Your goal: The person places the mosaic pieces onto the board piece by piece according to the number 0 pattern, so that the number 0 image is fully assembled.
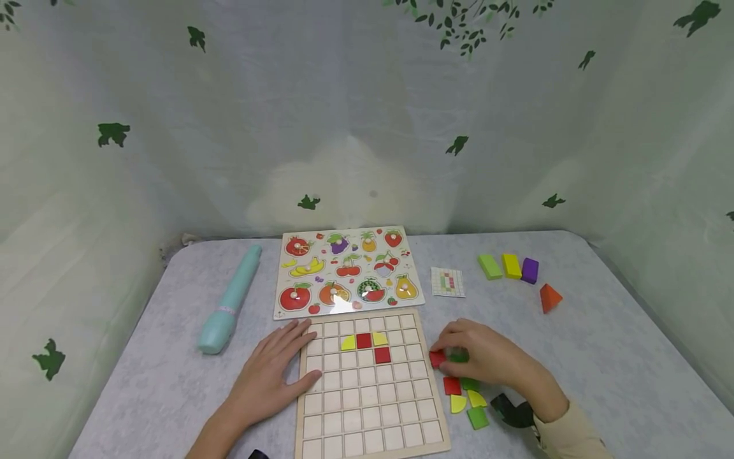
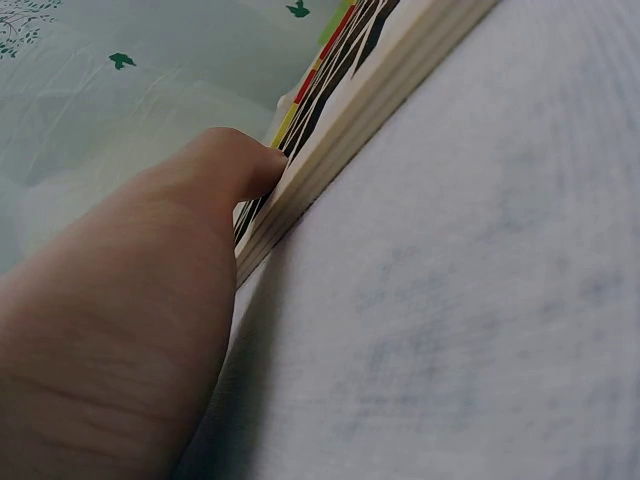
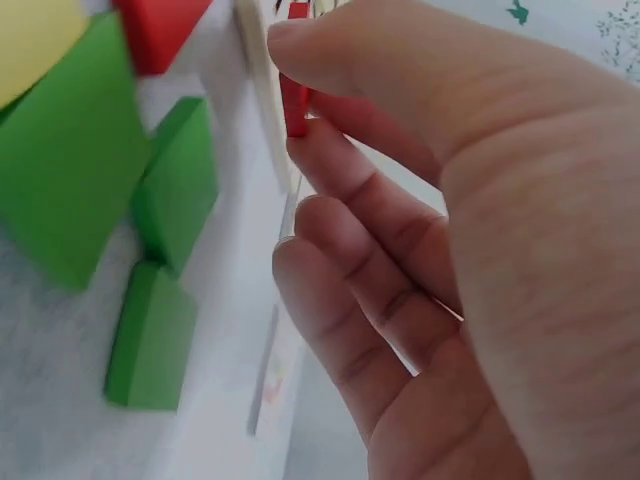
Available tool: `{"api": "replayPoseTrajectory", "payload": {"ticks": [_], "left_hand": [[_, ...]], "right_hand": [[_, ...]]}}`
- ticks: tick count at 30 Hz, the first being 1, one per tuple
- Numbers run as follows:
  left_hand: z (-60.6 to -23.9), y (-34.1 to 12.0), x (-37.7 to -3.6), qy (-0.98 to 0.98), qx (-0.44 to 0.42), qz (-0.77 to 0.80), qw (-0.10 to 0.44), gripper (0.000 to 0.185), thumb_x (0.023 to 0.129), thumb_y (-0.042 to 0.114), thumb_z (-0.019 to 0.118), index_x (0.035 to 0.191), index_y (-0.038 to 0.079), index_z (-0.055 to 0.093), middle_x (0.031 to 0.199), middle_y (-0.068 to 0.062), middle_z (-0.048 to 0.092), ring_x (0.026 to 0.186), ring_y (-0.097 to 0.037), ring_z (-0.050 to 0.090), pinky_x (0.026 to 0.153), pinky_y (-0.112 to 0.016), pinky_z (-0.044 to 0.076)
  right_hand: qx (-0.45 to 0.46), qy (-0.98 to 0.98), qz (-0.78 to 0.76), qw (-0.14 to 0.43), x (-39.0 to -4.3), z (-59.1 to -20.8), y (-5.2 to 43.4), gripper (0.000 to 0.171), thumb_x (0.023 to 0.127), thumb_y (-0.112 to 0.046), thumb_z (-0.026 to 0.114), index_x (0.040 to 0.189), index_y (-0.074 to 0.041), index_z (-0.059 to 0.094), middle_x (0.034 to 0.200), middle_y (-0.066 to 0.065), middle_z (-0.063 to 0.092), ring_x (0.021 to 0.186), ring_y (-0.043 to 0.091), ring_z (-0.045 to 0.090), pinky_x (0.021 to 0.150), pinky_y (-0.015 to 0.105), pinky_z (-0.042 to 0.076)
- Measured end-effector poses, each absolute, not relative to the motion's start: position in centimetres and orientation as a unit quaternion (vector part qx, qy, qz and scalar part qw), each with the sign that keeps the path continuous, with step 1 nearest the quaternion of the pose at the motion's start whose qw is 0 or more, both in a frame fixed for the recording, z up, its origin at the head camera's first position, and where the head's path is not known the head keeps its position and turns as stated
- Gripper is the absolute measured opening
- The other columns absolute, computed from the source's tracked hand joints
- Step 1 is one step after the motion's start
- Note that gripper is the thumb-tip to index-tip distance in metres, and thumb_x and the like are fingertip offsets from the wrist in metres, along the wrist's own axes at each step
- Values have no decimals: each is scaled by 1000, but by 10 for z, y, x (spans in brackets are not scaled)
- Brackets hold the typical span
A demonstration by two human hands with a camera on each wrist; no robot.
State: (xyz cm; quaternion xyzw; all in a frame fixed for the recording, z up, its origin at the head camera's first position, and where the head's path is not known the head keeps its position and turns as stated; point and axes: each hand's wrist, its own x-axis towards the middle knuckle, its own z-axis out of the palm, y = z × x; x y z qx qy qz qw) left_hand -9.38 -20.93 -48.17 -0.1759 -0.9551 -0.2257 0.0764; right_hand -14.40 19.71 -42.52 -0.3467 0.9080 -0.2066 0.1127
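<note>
A wooden grid board [image 1: 367, 395] lies at the table's near edge, with two red squares and two yellow quarter-round tiles [image 1: 364, 340] in its upper rows. My left hand [image 1: 275, 373] lies flat with straight fingers along the board's left side; in the left wrist view its thumb [image 2: 235, 165] touches the board's edge [image 2: 350, 130]. Just right of the board, my right hand [image 1: 444, 357] pinches a red square tile [image 1: 437, 359] between thumb and forefinger, and the right wrist view shows that red tile [image 3: 294, 105] too. A green tile [image 1: 459, 356] shows under the fingers.
Loose red, green and yellow tiles [image 1: 467, 398] lie near the right wrist. Behind the board are a fruit peg puzzle [image 1: 346, 271] and a small pattern card [image 1: 447, 282]. A teal tube [image 1: 229, 299] lies at the left. Green, yellow, purple blocks [image 1: 511, 266] and an orange wedge [image 1: 549, 298] sit far right.
</note>
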Motion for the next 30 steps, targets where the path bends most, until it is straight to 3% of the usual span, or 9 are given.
{"api": "replayPoseTrajectory", "payload": {"ticks": [7, 30], "left_hand": [[-483, -209, -94, -956, -172, -225, 71, 72, 90, 58, 72, 149, 20, 57, 163, 2, 43, 152, -28, 35, 119, -57, 33], [-482, -210, -94, -957, -170, -224, 66, 72, 90, 59, 71, 149, 20, 57, 164, 2, 42, 153, -28, 34, 121, -56, 32]], "right_hand": [[-385, 889, -233, 85, -140, -423, 175, 24, 93, -29, 79, 116, -23, 79, 107, -15, 68, 97, 6, 58, 84, 24, 57], [-434, 874, -217, 33, -126, -442, 121, 22, 95, -33, 76, 115, -26, 81, 104, -13, 67, 93, 2, 53, 78, 14, 50]]}}
